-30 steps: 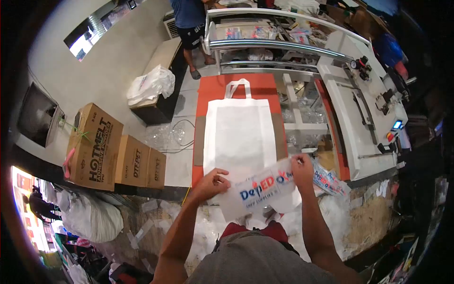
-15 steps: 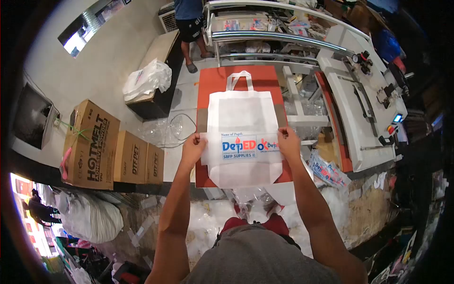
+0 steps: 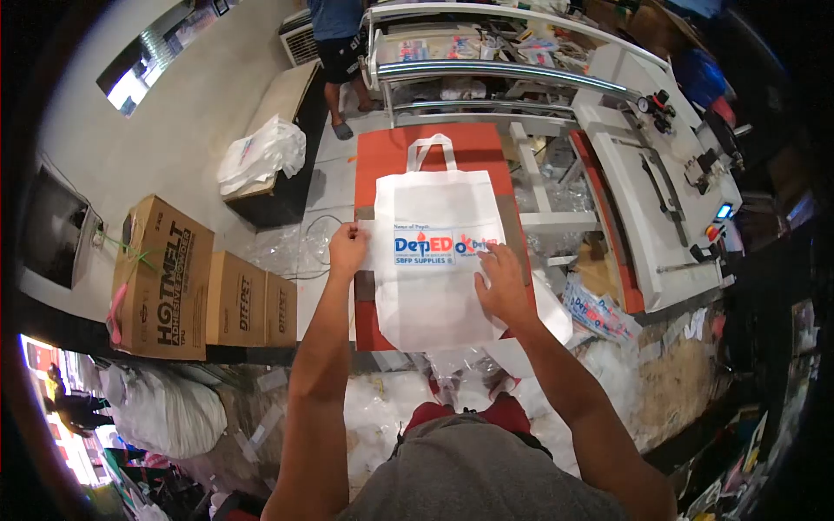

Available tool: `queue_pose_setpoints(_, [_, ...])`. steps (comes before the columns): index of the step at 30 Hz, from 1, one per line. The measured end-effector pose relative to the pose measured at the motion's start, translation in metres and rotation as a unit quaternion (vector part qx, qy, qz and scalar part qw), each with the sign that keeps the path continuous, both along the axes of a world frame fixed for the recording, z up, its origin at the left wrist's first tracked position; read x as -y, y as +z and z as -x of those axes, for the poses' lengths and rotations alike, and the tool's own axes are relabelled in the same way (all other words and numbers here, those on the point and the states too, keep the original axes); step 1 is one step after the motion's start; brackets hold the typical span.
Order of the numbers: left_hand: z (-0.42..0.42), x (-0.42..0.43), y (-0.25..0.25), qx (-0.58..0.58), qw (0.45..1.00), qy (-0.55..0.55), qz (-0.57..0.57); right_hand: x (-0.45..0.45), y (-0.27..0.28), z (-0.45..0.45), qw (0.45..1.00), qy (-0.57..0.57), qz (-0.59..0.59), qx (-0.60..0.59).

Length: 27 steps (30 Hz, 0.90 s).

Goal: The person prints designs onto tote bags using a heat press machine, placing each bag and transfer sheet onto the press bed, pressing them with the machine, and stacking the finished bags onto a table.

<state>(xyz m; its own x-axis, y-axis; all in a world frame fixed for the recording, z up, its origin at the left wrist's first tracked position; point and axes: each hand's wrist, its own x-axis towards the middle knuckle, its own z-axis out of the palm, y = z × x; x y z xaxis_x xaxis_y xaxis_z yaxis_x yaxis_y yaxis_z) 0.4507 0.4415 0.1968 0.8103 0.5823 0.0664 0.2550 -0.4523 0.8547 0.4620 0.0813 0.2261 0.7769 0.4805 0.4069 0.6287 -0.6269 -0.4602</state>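
Note:
A white tote bag (image 3: 434, 304) lies flat on a red heat-press pad (image 3: 369, 148), its looped handles (image 3: 432, 149) pointing away from me. Across the bag's middle rests a clear transfer film (image 3: 424, 247) printed with blue and red lettering. My left hand (image 3: 347, 250) is closed, pinching the film's left end just beyond the bag's edge. Over the right part of the print, my right hand (image 3: 504, 282) rests with thumb and fingers apart. It touches the film and the bag, and its fingers cover part of the lettering.
Right of the pad stands a white press machine (image 3: 669, 200) with metal rollers (image 3: 512, 74). Cardboard boxes (image 3: 165, 278) are at the left. White bags (image 3: 265, 156) sit on a bench behind them. Another person (image 3: 340, 61) stands at the back. Printed film sheets (image 3: 599, 308) lie at the right.
The film has shifted upward on the bag. My right hand has left the film's right end and moved left onto the print, its fingers spreading. My left hand still pinches the left end.

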Motion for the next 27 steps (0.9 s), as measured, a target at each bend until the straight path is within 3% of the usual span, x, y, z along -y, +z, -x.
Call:
queue_pose_setpoints(12, [0.014,0.005,-0.002,-0.013,0.999,0.033,-0.014,0.005,-0.011,0.008,0.994,-0.012,0.098,-0.043])
queue_pose_setpoints(15, [0.016,0.009,0.000,-0.021,0.998,0.040,0.053,0.005,-0.012,0.009,0.993,-0.010,0.104,-0.048])
queue_pose_setpoints(18, [0.031,0.016,0.003,0.071,0.996,0.041,-0.037,0.003,-0.010,0.010,0.993,-0.008,0.098,-0.060])
queue_pose_setpoints(20, [0.057,0.037,0.021,0.065,0.969,-0.006,-0.236,0.004,-0.010,0.011,0.994,-0.012,0.080,-0.069])
queue_pose_setpoints(27, [0.091,0.087,0.010,0.071,0.947,-0.132,-0.283,0.002,-0.018,0.011,0.995,-0.020,0.075,-0.068])
